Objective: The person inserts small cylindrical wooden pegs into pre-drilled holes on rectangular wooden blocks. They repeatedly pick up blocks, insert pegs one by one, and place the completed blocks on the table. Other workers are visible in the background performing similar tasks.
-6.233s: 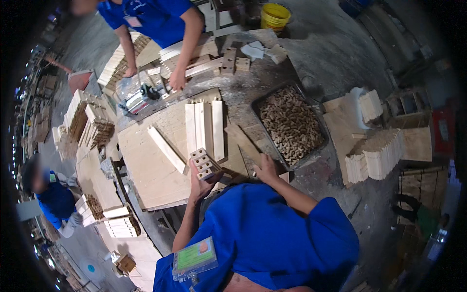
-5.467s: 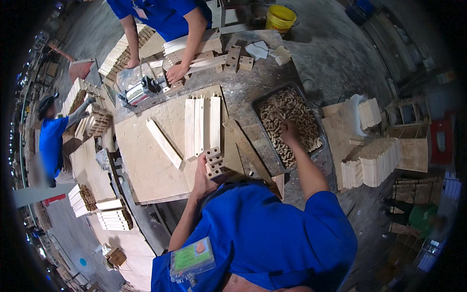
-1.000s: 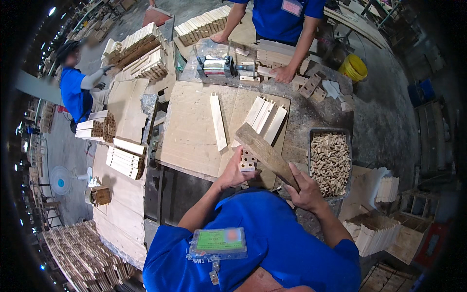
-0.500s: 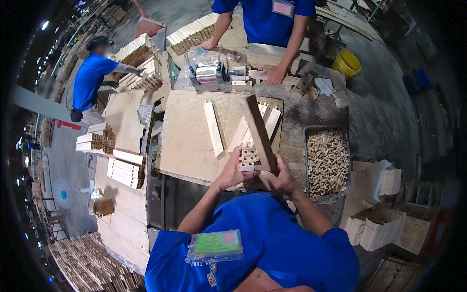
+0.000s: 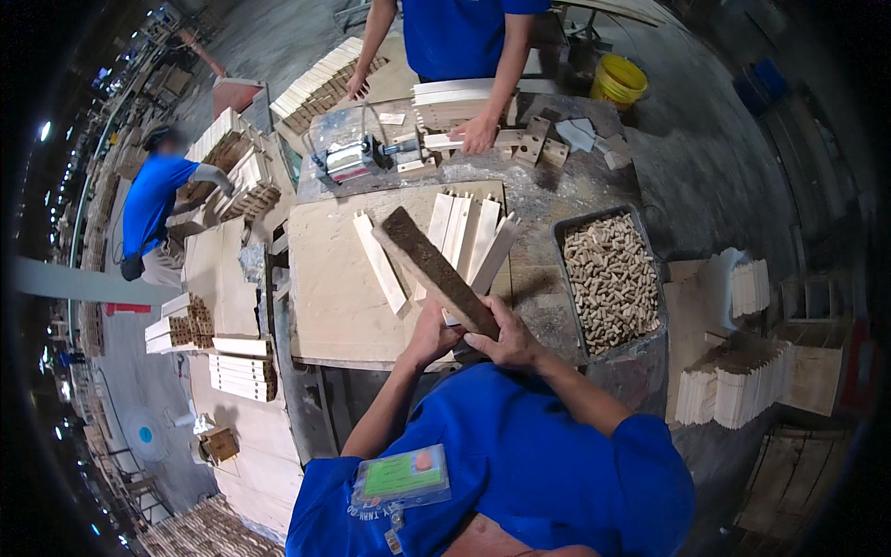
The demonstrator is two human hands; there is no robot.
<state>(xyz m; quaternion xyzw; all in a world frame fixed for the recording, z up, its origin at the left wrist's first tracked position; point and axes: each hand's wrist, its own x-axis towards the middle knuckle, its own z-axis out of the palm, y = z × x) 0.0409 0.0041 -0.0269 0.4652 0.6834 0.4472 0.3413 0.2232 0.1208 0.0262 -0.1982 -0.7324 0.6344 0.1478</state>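
My right hand (image 5: 509, 336) is wrapped round the near end of a dark, rough wooden bar (image 5: 429, 269), which slants up and to the left. Just left of it, my left hand (image 5: 432, 334) is closed on light wooden pieces, now mostly hidden behind the bar; the earlier frame shows dowel holes in them. Beyond my hands, several pale wooden slats (image 5: 457, 232) with dowels at their far ends lie on a cardboard sheet (image 5: 325, 269). One separate slat (image 5: 380, 263) rests to their left.
A dark tray (image 5: 566, 278) full of wooden dowels stands at the right. Across the table, a co-worker's hand (image 5: 477, 135) touches wood beside a metal clamping device (image 5: 351, 160). Stacked slats (image 5: 243, 376) lie at the left; a yellow bucket (image 5: 618, 81) stands far right.
The dark bar has tipped to the left and now covers the light pieces in my left hand. My right hand has shifted left, closer to my left hand. The view has turned somewhat.
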